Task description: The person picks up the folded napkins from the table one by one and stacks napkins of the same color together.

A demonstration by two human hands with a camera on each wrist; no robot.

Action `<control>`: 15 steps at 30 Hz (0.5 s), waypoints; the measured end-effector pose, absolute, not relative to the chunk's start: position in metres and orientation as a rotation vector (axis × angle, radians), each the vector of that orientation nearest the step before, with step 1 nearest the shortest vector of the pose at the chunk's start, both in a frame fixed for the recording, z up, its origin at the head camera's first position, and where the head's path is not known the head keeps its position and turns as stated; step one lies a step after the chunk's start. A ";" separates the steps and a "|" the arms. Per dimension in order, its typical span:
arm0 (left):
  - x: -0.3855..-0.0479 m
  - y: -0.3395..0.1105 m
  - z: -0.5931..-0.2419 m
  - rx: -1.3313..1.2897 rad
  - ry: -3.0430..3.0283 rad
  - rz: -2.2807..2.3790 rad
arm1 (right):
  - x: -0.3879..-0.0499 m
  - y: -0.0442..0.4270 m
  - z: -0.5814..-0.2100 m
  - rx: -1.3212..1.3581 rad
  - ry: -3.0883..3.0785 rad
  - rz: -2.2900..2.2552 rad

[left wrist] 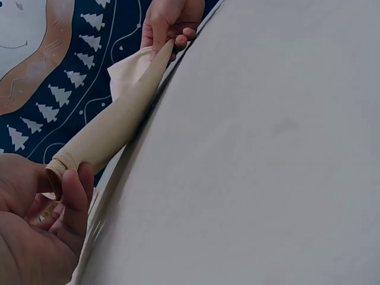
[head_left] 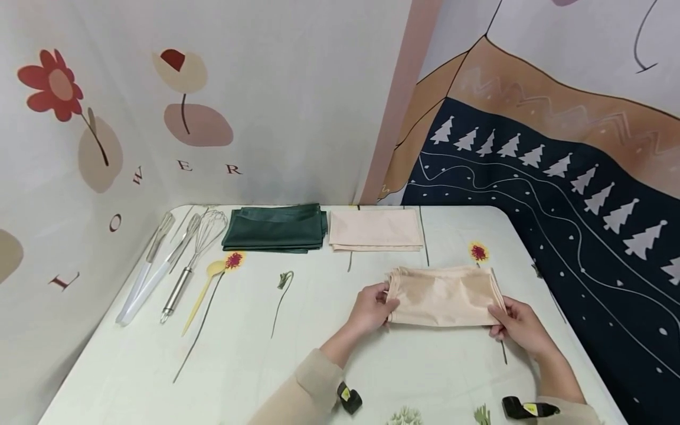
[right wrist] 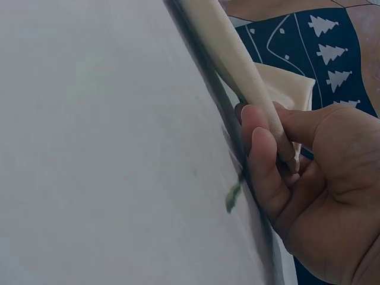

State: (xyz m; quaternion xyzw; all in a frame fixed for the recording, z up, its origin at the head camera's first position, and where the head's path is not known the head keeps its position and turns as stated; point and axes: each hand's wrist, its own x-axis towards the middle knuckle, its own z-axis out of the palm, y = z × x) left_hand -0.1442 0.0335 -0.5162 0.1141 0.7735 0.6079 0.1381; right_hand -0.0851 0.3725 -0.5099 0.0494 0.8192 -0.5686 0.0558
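Note:
A folded peach cloth (head_left: 443,296) is held by its two short sides, near the right of the table in the head view. My left hand (head_left: 373,308) pinches its left edge, thumb on top and fingers beneath. At the opposite edge my right hand (head_left: 520,324) grips the cloth the same way. The left wrist view shows the cloth's folded layers (left wrist: 62,166) between thumb and fingers. In the right wrist view the cloth's folded edge (right wrist: 261,101) runs between my right thumb and fingers, and a loose flap (right wrist: 291,86) stands out behind.
At the back lie a folded dark green cloth (head_left: 273,228) and a folded pale pink cloth (head_left: 375,229). On the left are tongs (head_left: 143,283), a whisk (head_left: 183,289), and a yellow spoon (head_left: 204,289). The patterned tablecloth (head_left: 297,366) covers the table.

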 end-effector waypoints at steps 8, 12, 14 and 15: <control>-0.155 0.028 -0.509 0.272 2.204 1.849 | -0.096 0.362 -0.506 0.143 2.553 -1.731; -0.163 0.024 -0.506 0.229 2.221 1.858 | -0.105 0.356 -0.503 0.125 2.588 -1.717; -0.168 0.021 -0.505 0.218 2.241 1.853 | -0.111 0.353 -0.501 0.134 2.595 -1.713; -0.171 0.020 -0.504 0.211 2.244 1.856 | -0.114 0.351 -0.501 0.138 2.593 -1.713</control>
